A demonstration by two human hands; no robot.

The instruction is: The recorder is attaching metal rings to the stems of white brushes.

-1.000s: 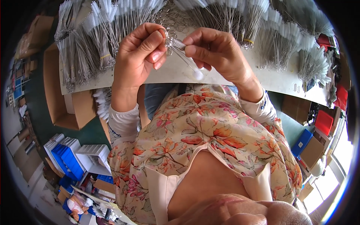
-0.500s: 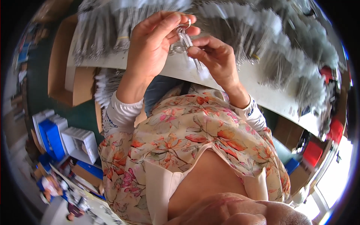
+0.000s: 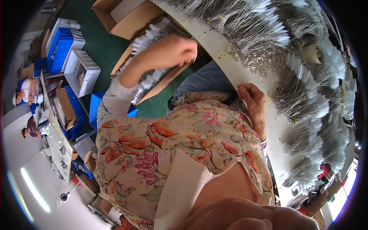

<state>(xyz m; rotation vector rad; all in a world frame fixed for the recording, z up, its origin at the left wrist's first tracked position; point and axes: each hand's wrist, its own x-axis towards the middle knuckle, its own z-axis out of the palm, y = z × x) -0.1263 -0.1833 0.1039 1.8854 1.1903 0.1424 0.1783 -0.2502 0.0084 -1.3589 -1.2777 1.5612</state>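
Observation:
My left hand [image 3: 179,50] reaches out to the left over an open cardboard box [image 3: 123,65] on the floor, filled with rows of white-tagged wire pieces [image 3: 153,36]. Its fingers are curled down against those pieces, and whether it holds one is hidden. My right hand [image 3: 252,100] rests on the near edge of the white table [image 3: 222,48], fingers bent, with nothing visible in them. Just beyond it lie heaps of thin wire loops with white tags [image 3: 303,96] and several loose metal rings [image 3: 257,61].
A second cardboard box [image 3: 126,15] stands further off on the green floor [image 3: 103,50]. White and blue plastic crates [image 3: 78,69] sit to the left. A tape roll [image 3: 315,53] lies among the wire heaps. Two other people [image 3: 27,94] work at far left.
Both hands held a small ringed wire piece together above the table. Now they have parted: the left has swung out over the floor box, and the right has dropped to the table edge.

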